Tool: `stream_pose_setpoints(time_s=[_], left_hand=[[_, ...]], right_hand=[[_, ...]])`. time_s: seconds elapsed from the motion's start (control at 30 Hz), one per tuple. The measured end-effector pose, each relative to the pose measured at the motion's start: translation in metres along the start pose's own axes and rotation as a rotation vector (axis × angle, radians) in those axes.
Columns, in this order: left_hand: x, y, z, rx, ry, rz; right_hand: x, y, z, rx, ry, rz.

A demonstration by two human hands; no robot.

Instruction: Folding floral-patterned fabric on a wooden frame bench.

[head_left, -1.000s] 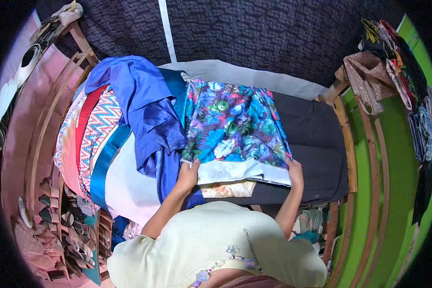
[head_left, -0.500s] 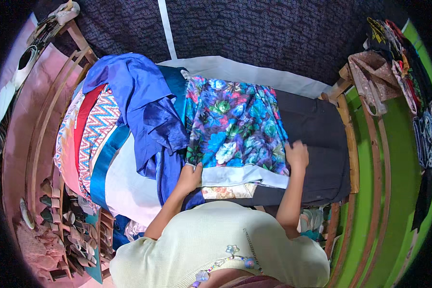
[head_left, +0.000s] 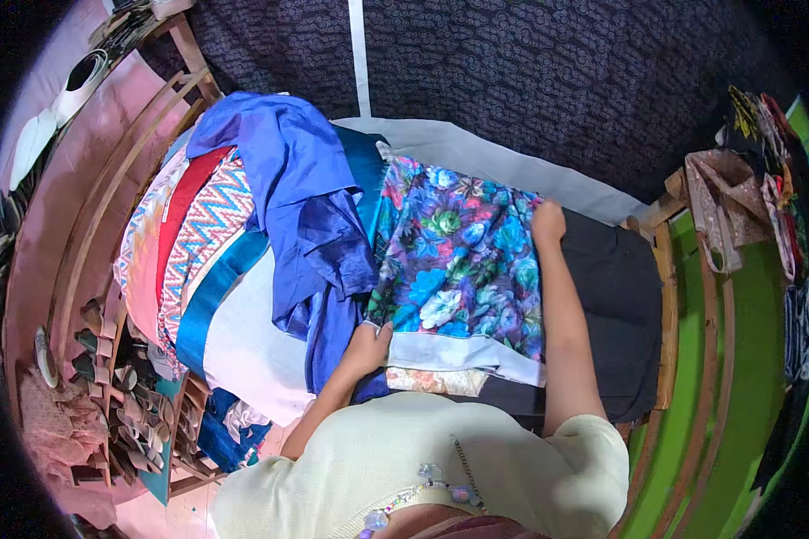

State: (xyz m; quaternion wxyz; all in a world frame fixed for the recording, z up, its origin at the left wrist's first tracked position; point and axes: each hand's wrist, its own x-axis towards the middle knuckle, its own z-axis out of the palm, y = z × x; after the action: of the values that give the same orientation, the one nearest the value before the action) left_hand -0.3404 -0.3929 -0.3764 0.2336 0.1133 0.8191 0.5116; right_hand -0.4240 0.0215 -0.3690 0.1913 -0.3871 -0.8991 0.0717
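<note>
A wooden-framed bed [head_left: 667,296] is lying heaped with soft fabrics. We are pressing our right hand [head_left: 548,221] flat, fingers together, on the floral cloth [head_left: 458,260]. Our left hand [head_left: 368,343] is pinching its near-left corner beside glossy, crumpled blue satin [head_left: 306,207].

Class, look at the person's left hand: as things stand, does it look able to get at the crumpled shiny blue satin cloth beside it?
Probably yes. The left hand rests at the floral fabric's near corner, right against the blue satin cloth, and nothing lies between them.
</note>
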Motion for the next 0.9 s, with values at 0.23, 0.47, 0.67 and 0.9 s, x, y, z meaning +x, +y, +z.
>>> stream_pose_setpoints(time_s=[0.23, 0.47, 0.67, 0.9], left_hand=[[-0.001, 0.015, -0.005, 0.015, -0.055, 0.022], [-0.010, 0.027, -0.012, -0.130, -0.103, 0.021], [-0.001, 0.017, -0.001, -0.324, -0.054, 0.120], [0.003, 0.033, 0.002, -0.517, -0.026, 0.115]], right_hand=[[0.051, 0.098, -0.002, 0.084, -0.139, 0.346], [0.023, 0.073, -0.023, -0.062, -0.095, 0.240], [-0.010, -0.036, -0.013, 0.392, -0.019, -0.584], [-0.064, -0.181, -0.018, 0.153, -0.401, -0.567]])
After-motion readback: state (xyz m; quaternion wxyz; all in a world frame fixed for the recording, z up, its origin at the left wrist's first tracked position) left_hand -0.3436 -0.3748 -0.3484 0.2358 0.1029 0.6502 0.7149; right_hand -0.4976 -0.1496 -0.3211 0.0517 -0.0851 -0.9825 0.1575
